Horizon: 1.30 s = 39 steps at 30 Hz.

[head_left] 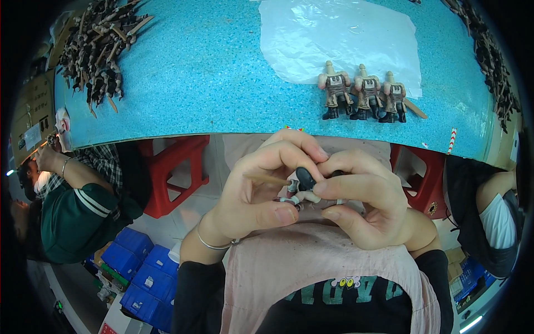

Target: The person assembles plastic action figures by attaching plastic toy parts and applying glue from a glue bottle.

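Close in front of my apron, both hands are on a small figurine point(303, 196) with pale and black parts. My left hand point(253, 192) curls around its left side with the fingers closed. A thin wooden stick point(268, 179) runs from inside that palm toward the figurine. My right hand point(370, 195) pinches the figurine's right side between thumb and fingers, next to a rounded black part point(305, 178). My fingers hide much of the piece. Beyond my hands, three headless figurines point(367, 94) with brown aprons and black boots lie side by side on the blue table point(211, 83).
A clear plastic sheet point(345, 39) covers part of the table behind the figurines. Heaps of figurine parts point(100, 55) lie at the far left and along the right edge. Red stools point(175, 178) stand below the table. One person point(83, 206) sits at left, another point(495, 211) at right.
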{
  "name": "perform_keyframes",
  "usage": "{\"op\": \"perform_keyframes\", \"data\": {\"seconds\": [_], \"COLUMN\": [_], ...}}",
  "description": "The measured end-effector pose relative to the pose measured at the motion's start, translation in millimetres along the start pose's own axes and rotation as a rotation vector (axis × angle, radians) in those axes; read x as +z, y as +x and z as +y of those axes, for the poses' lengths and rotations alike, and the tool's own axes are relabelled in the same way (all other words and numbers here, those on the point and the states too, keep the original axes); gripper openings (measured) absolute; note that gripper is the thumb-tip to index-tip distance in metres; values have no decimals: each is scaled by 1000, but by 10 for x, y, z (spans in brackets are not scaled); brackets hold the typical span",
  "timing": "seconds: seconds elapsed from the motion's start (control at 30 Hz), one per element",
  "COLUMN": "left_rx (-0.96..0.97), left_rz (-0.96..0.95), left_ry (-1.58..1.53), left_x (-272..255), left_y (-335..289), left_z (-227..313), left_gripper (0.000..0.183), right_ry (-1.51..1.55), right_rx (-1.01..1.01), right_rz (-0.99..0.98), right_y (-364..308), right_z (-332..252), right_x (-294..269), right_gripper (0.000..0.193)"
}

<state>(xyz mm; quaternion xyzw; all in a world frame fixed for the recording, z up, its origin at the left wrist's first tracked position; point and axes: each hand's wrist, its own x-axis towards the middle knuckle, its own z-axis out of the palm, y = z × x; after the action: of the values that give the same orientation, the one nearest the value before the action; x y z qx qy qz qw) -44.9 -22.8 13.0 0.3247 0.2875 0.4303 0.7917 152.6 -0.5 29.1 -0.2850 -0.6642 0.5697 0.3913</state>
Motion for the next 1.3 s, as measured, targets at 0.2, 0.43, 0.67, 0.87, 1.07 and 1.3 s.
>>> {"op": "perform_keyframes", "data": {"seconds": [0.2,0.43,0.67,0.87,1.07,1.3], "left_rx": [84,110,132,198,408,769], "left_rz": [23,17,-1,-13,0,92], "left_ry": [87,197,196,257,704,1064], "left_x": [11,-13,-8,-5,11,63], "left_y": [-23,-20,-17,-23,8,27], "left_z": [4,28,32,42,108,-72], "left_gripper": [40,38,36,36,37,29], "right_ry": [33,25,103,102,121,347], "right_rx": [-7,-10,-5,-33,-60,113], "right_rz": [-19,-29,-21,-29,-6,32], "right_y": [-8,-22,-64,-66,-65,-49], "right_z": [-2,3,38,73,152,75], "right_x": [30,31,44,34,25,64], "right_gripper": [28,28,36,46,50,55]}}
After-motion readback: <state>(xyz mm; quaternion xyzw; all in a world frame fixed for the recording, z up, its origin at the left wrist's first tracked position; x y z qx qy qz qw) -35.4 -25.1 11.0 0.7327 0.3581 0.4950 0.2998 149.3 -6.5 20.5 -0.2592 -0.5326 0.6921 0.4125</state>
